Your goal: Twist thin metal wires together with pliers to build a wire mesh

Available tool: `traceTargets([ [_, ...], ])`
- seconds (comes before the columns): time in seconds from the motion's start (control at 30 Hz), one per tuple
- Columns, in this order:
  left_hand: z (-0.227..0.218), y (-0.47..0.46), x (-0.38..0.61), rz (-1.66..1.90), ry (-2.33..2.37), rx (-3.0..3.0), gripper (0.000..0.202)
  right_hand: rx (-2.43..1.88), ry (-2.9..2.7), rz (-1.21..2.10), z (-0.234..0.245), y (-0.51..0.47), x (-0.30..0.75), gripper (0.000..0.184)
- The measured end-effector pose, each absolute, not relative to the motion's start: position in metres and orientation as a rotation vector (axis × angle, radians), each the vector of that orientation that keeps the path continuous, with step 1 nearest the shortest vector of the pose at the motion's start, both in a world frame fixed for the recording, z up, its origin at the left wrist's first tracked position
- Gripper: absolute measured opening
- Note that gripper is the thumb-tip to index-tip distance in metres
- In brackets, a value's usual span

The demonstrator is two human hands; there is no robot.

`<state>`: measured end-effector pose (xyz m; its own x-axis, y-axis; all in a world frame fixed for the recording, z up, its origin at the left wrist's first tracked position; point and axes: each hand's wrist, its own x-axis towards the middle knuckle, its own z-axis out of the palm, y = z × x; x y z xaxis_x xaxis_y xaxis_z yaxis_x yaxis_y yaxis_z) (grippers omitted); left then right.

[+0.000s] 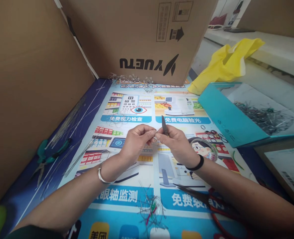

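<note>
One small pale piece (156, 138), too tiny to identify, sits between the left hand (138, 141) and the right hand (175, 143), their fingertips pinched close together around it, above the middle of a printed poster (107, 214); the right hand also grips a dark pointed tool (164, 125), tip upward; nearer the person lies a wire tangle (152, 207), with red-handled scissors (213, 203) partly under the right forearm; teal-handled pliers (45, 156) rest at left; black rings (213, 132) lie beside a blue box (220, 121) holding wires.
</note>
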<state>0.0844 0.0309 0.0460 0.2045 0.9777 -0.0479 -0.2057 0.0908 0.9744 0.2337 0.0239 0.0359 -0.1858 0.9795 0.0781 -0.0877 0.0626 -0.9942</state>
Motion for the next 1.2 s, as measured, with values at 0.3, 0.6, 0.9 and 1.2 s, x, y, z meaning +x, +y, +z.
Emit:
traceTargets([
  [0.3,0.040,0.032,0.087,1.176,0.973,1.151,0.012,-1.027,-1.261,1.286,0.031,0.023,0.232,0.021],
  [0.6,0.033,0.027,0.093,1.202,0.981,1.138,0.011,-0.982,-1.230,1.292,0.026,0.022,0.230,0.018],
  [0.9,0.031,0.023,0.096,1.210,0.938,1.049,0.016,-0.945,-1.172,1.380,0.025,0.020,0.230,0.017],
  [1.2,0.035,0.025,0.089,1.203,0.995,1.165,0.015,-1.041,-1.368,1.292,0.028,0.022,0.233,0.020],
])
